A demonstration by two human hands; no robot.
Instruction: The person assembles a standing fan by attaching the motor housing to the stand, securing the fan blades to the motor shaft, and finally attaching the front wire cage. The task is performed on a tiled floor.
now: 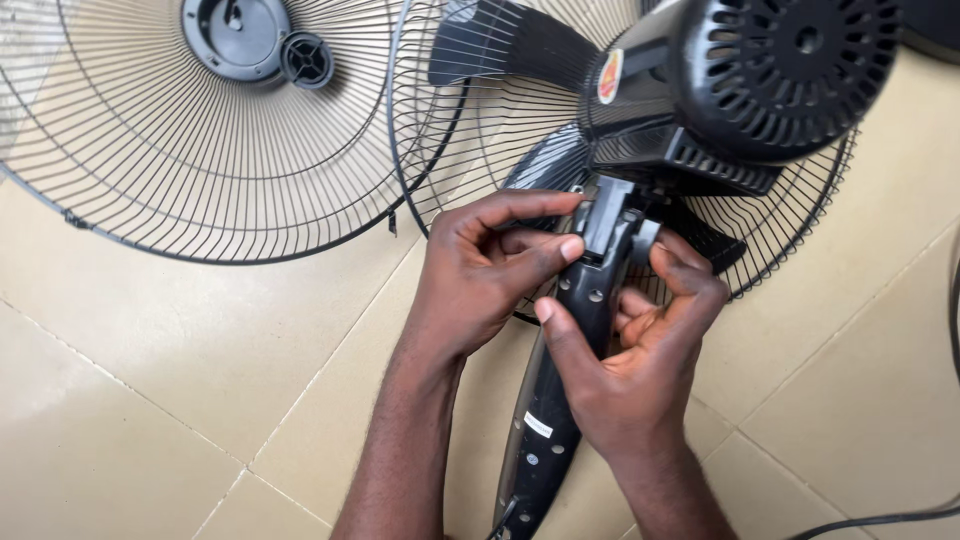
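A black fan lies face down on the tiled floor, its motor housing (770,70) at the upper right and its black neck bracket (560,400) running down toward me. My left hand (480,270) pinches the joint (612,225) where the neck meets the motor, thumb and fingers on its left side. My right hand (630,370) wraps the neck from the right, thumb across its front. Black blades (500,40) show inside the rear wire guard (440,190) under the motor.
A detached front wire grille (150,150) with a grey centre hub (237,35) lies at the upper left, overlapping the rear guard. A black power cord (880,520) crosses the lower right corner. Beige floor tiles (150,400) surround everything.
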